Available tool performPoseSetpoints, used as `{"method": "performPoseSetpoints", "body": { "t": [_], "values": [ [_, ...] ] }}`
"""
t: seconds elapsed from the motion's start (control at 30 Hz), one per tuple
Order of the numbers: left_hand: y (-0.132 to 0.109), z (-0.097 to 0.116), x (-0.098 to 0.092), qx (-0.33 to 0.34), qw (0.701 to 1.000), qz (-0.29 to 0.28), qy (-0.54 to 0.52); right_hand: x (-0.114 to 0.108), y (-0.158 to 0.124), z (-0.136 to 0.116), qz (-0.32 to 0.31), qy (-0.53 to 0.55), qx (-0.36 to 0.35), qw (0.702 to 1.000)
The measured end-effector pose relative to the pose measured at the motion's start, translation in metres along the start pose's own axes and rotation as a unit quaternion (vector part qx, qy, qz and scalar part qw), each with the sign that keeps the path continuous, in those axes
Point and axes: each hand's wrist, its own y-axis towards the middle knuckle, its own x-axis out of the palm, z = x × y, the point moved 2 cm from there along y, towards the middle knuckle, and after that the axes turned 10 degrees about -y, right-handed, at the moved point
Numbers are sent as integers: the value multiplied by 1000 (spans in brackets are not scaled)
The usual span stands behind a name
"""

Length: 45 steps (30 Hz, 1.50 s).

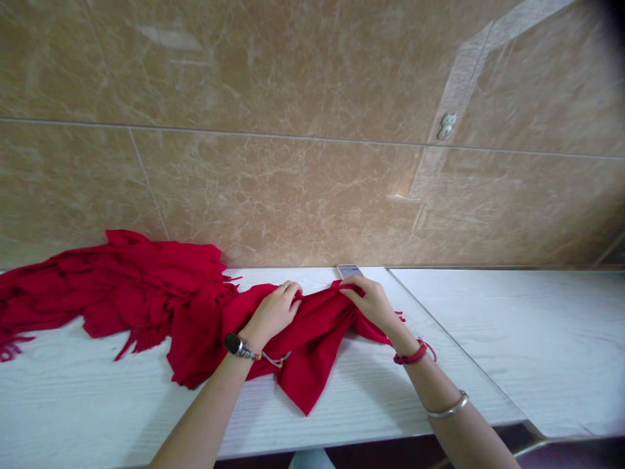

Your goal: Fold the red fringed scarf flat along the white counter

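A person, seen from above, worked at a white wood-grain worktop (488, 339) set along a wall of brown marbled tiles (273, 189). A red scarf (307, 365) lay across the worktop in front of them, and both bare hands were on it. The left hand (274, 309), with a ring on one finger, had its thumb and fingers closed on the cloth near its upper edge. The right hand (367, 299), a little way off, pinched the same edge between thumb and fingertips. Between them the edge ran in a gathered line, and below it a pointed corner of the scarf hung toward the person's side of the worktop. A bit of red fringe showed just beyond the right hand.

To the left, touching the scarf, lay a long crumpled heap of red cloth (141, 280) with fringed ends, reaching up against the wall; I could not tell whether it was all one piece. A phone (349, 270) lay by the wall, just behind the right hand. The left wrist wore a dark band (234, 344) and a beaded bracelet; the right arm, a red cord bracelet (414, 354) and a silver bangle (449, 407). A small cat figure (446, 126) was fixed to the wall, up to the right.
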Motion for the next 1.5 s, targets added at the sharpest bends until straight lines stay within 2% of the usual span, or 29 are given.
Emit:
{"method": "performPoseSetpoints", "body": {
  "t": [0.13,0.2,0.27,0.43,0.53,0.63,0.7,0.77,0.9,1.0,1.07,1.17,1.3,1.4,1.5],
  "values": [
    [-4,-4,14,5,995,-81,-66,1,0,-3,-11,11,23,1000],
    [-6,-5,20,5,990,-113,-78,2,-1,-5,-27,16,9,999],
    [-7,-6,23,3,989,-122,-86,2,-2,-8,-48,26,-19,998],
    [-6,-3,22,36,992,-62,-104,0,-4,-15,-81,43,-70,993],
    [-2,2,21,58,990,-44,-118,-1,-5,-18,-75,37,-78,993],
    [3,6,15,46,989,-1,-138,-3,-5,-18,-26,17,-61,998],
    [4,8,5,37,987,58,-147,-4,-5,-16,19,-7,-47,999],
    [2,13,-10,55,982,107,-143,-5,-5,-14,55,-33,-38,997],
    [-7,23,-40,138,984,102,-53,-7,-5,-10,109,-85,-31,990],
    [-10,21,-54,122,984,126,21,-12,-6,-6,158,-108,-22,981],
    [-8,18,-56,95,983,154,20,-13,-5,-2,170,-113,-14,979],
    [-3,15,-44,73,984,155,-57,-8,-3,2,114,-110,-18,987],
    [0,19,-21,49,987,92,-126,2,-4,-10,45,-84,-73,993],
    [-1,26,-15,82,988,74,-107,10,-7,-26,-4,-36,-128,991],
    [-4,34,-18,120,987,67,-89,17,-8,-34,-31,-1,-126,992]
  ]
}}
